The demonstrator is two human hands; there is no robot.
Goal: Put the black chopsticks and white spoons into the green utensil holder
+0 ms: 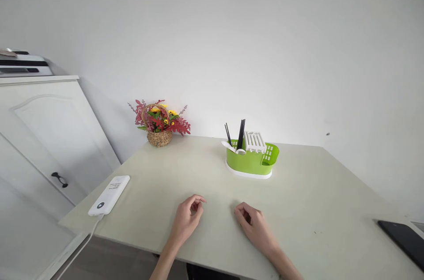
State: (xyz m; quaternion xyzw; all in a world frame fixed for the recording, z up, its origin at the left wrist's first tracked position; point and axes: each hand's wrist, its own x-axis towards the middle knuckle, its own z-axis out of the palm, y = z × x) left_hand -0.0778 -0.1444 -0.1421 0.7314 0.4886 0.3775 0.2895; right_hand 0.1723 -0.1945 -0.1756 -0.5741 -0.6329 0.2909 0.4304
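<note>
My left hand (187, 218) rests on the pale table (308, 200) near its front edge, fingers loosely curled, with nothing in it. My right hand (253, 223) lies a short way to its right, fingers likewise curled inward and empty. Beyond both hands, toward the wall, stands a green cutlery holder (251, 161) on a white base, with black chopsticks (241, 133) upright in it, a white spoon (232, 147) and a white slotted insert (255, 141). Neither hand touches the holder.
A white power bank (109, 194) with a cable lies at the table's left edge. A wicker basket of artificial flowers (159, 125) stands at the back left by the wall. A dark flat device (404, 238) lies at the right edge. A white cabinet (49, 138) stands left.
</note>
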